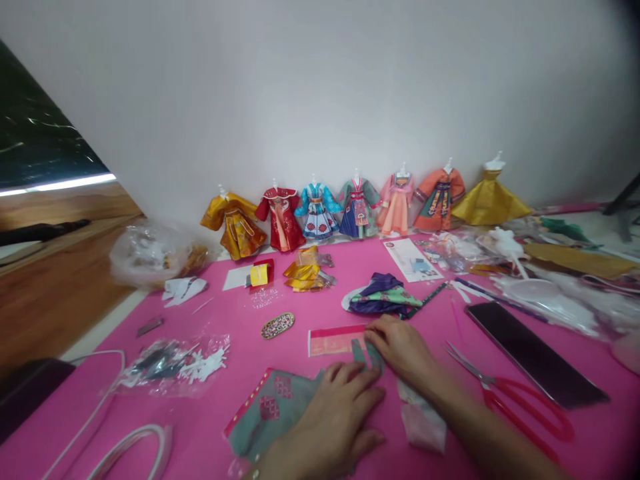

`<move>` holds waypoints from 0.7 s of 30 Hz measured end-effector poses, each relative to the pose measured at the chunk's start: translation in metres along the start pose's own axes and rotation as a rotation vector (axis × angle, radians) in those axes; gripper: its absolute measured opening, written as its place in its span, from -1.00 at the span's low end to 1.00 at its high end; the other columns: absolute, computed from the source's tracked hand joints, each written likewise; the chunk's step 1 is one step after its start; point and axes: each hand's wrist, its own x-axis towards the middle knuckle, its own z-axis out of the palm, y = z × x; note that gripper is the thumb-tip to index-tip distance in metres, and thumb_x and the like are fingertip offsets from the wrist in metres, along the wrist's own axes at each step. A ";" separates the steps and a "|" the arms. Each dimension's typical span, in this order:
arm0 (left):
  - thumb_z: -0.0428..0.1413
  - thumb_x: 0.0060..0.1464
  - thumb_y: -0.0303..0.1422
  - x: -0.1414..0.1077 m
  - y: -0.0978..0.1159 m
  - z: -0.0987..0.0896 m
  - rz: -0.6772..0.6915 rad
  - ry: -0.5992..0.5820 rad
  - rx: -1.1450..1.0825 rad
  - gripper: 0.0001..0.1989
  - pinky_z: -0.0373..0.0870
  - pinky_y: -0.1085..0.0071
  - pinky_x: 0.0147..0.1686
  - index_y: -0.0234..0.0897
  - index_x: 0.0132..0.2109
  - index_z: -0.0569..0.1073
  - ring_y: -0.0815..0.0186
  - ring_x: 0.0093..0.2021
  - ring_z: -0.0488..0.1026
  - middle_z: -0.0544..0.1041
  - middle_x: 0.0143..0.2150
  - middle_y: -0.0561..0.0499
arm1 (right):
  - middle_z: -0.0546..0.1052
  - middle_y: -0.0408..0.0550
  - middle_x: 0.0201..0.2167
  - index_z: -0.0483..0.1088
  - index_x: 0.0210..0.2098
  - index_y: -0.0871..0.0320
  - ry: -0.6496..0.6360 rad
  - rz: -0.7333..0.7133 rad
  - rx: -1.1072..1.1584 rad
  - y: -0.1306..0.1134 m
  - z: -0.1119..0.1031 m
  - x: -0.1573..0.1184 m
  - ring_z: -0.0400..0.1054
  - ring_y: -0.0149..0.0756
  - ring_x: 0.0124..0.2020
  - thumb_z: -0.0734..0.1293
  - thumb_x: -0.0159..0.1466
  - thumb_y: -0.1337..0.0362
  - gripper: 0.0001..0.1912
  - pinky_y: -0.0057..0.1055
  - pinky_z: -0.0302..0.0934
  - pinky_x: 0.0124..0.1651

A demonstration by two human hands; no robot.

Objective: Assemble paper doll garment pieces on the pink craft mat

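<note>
My left hand (335, 417) lies low over the pink surface with its fingers stretched out. Under and beside it is a grey-green fabric piece (280, 403) with a red dotted border and pink square patterns. My right hand (405, 350) has its fingers pinched together on a narrow grey-green fabric strip (359, 351), whose far part is hidden under the fingers. Just behind the strip is a flat peach fabric piece (333, 341) with a pink-red band. A pale, crumpled piece of cloth (423, 423) lies partly beneath my right forearm.
Red-handled scissors (520, 393) and a black phone-like slab (535, 353) lie to the right. Several small dressed doll forms, one in a blue dress (317, 210), line the wall. A purple-green bundle (383, 297), an oval patterned case (278, 325) and plastic bags (175, 363) surround the work.
</note>
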 end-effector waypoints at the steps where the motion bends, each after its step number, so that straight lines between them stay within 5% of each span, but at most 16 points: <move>1: 0.16 0.21 -0.21 0.000 -0.001 0.001 0.002 0.004 -0.004 -0.51 0.19 -0.11 0.24 -0.17 0.24 0.33 -0.04 0.30 0.24 0.32 0.35 -0.07 | 0.58 0.01 -0.21 0.57 -0.14 0.14 0.004 -0.004 0.006 0.001 -0.003 -0.001 0.44 -0.16 -0.17 0.23 0.37 0.30 -0.75 -0.34 0.19 -0.14; 7: 0.15 0.23 -0.19 -0.003 -0.003 0.005 0.019 0.032 -0.022 -0.52 0.18 -0.10 0.24 -0.13 0.24 0.32 -0.02 0.30 0.23 0.32 0.35 -0.04 | 0.55 -0.04 -0.23 0.58 -0.17 0.07 -0.090 -0.097 0.058 0.008 -0.019 -0.012 0.46 -0.24 -0.18 0.27 0.34 0.32 -0.77 -0.42 0.25 -0.14; 21: 0.13 0.24 -0.25 -0.002 0.000 0.001 0.046 0.025 0.057 -0.56 0.22 -0.13 0.21 -0.22 0.22 0.34 -0.04 0.29 0.26 0.35 0.33 -0.10 | 0.53 0.10 0.01 0.50 0.09 0.07 -0.202 -0.100 0.031 0.009 -0.023 -0.019 0.43 -0.06 0.02 0.35 0.29 0.22 -0.62 -0.24 0.26 0.06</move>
